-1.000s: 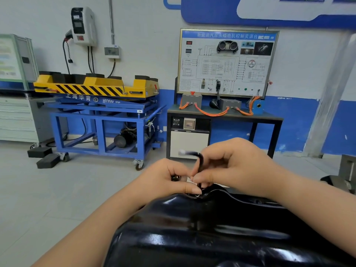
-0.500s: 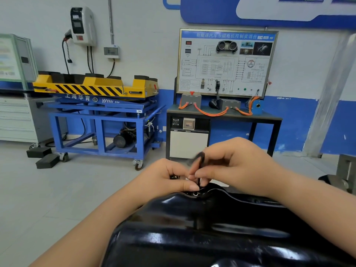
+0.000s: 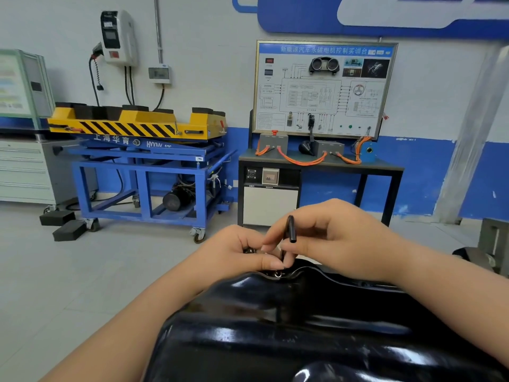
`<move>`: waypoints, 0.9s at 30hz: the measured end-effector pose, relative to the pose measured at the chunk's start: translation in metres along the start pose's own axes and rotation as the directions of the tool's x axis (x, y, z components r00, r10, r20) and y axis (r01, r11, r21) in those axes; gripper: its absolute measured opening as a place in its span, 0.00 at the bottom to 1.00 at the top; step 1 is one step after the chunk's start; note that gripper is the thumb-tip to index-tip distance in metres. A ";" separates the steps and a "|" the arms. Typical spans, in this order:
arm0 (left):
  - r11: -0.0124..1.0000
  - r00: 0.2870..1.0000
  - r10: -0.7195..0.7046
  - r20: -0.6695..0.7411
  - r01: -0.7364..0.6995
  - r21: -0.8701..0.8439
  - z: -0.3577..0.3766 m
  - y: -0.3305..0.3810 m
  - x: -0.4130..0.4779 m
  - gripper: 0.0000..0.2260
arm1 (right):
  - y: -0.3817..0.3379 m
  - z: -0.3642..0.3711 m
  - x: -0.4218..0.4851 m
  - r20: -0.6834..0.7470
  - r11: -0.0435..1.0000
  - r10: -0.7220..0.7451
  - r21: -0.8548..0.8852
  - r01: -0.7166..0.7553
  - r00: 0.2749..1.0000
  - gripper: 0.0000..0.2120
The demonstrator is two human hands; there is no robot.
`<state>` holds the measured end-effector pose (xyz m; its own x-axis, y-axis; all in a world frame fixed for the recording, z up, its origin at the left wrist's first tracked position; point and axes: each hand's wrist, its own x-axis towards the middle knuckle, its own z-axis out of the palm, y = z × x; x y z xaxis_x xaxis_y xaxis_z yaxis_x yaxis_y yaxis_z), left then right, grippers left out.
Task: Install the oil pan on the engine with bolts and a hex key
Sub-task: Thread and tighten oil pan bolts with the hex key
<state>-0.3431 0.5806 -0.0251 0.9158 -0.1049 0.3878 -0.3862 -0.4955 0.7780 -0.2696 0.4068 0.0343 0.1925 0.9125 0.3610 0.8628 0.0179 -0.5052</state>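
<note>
Hex key (image 3: pixel 291 230) has swung its short arm toward us; right hand (image 3: pixel 344 238) pinches it over a bolt (image 3: pixel 277 274) on the oil pan (image 3: pixel 275 332), left hand (image 3: pixel 234 252) fingers curled around a dark piece (image 3: pixel 249 250).

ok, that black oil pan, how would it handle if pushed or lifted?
Probably slippery: the oil pan shows a glossy black finish with sharp highlights. Likely stiff, its pressed curves look like rigid sheet metal. Pushing may not shift it: the hex key stands in a bolt at its far rim, so it seems partly fastened.
</note>
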 end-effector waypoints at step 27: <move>0.999 0.997 -0.030 -0.075 0.033 0.041 0.001 0.001 0.001 0.07 | 0.000 0.003 0.005 -0.008 1.000 0.016 0.018 -0.015 1.000 0.03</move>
<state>-0.3430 0.5793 -0.0242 0.9160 -0.0248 0.4004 -0.3508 -0.5337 0.7695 -0.2702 0.4121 0.0342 0.2097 0.9093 0.3595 0.8513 0.0111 -0.5245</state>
